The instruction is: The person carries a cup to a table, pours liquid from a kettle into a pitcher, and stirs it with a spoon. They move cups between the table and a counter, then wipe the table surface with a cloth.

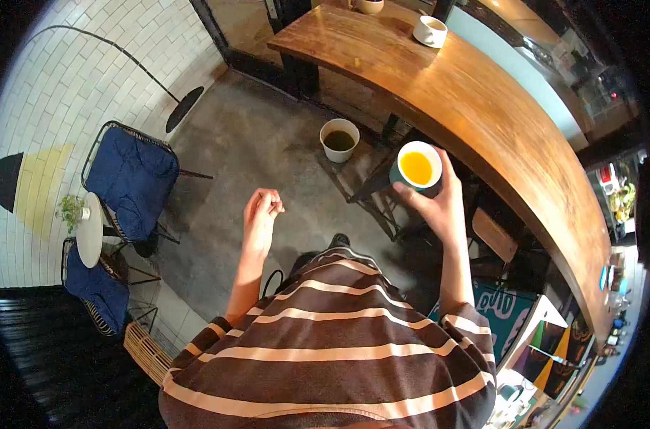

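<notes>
A paper cup (416, 166) with a white rim and dark green outside holds yellow-orange liquid. My right hand (439, 204) is wrapped around this cup, thumb on the near side and fingers on the far right. The cup is upright, just in front of the wooden counter's edge. My left hand (262, 214) hangs in the air over the concrete floor, its fingers curled in with nothing visible in them. Beyond the hands, a white round container (339, 140) with dark greenish contents stands low down, apart from both hands.
A long curved wooden counter (475, 93) runs along the right, with a white cup (430, 32) and a small bowl (370, 6) on it. Dark stool legs stand below. At left are blue-cushioned chairs (130, 179) and a small round table (90, 232) with a plant.
</notes>
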Action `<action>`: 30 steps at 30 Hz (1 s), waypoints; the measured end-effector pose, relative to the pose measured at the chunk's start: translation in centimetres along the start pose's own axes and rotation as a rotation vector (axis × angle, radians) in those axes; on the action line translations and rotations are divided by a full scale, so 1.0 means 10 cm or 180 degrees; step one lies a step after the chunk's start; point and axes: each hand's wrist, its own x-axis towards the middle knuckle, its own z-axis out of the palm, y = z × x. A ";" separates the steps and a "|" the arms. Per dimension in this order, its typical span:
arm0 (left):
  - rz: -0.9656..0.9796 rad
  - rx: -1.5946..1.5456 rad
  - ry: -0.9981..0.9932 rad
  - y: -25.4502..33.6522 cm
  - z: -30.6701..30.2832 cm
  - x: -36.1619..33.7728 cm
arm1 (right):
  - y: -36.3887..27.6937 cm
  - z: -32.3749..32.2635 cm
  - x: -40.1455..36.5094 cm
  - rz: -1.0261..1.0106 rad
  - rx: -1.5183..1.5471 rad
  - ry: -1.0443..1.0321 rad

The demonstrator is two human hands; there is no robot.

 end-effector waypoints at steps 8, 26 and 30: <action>-0.0125 -0.0187 -0.0196 -0.01 -0.07 1.22 | 0.44 -0.05 1.29 0.0231 0.0049 0.0296; -0.0614 0.0142 -0.0870 0.17 0.02 3.07 | 1.17 -0.08 2.90 0.0308 -0.0288 0.0597; -0.0358 -0.0145 -0.1021 0.17 -0.17 2.90 | 1.04 0.18 2.86 0.0081 -0.0251 0.0447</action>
